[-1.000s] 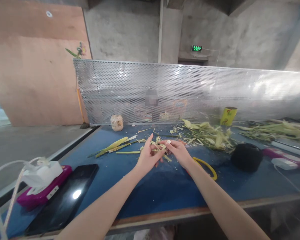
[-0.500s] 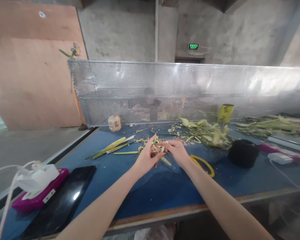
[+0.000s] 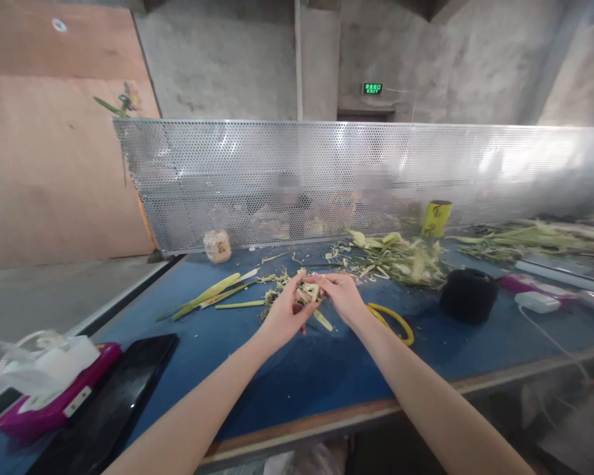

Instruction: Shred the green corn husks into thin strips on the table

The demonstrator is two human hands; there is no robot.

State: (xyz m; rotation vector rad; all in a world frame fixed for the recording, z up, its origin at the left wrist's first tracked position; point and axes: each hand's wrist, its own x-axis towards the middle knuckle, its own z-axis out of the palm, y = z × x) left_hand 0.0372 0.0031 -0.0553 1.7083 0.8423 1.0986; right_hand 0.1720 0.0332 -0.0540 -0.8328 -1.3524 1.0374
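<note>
Both hands meet over the middle of the blue table (image 3: 301, 376). My left hand (image 3: 284, 313) and my right hand (image 3: 344, 297) are closed together on a small bundle of pale green leaf strips (image 3: 311, 292). One strip (image 3: 323, 320) hangs down from the bundle toward the table. A low heap of leaf scraps (image 3: 277, 284) lies just behind my hands. Yellow-handled scissors (image 3: 393, 320) rest on the table by my right wrist.
Long green leaf blades (image 3: 208, 295) lie to the left, a bigger leaf pile (image 3: 400, 260) at back right. A black yarn ball (image 3: 468, 295), yellow cup (image 3: 435, 219), small jar (image 3: 216, 245), dark phone (image 3: 113, 402) and magenta tissue box (image 3: 54, 396) stand around. A perforated metal screen (image 3: 327, 178) closes the far edge.
My left hand's fingers have closed from spread to pinching the strips with the right hand. The view has turned slightly right, so everything has slid leftward.
</note>
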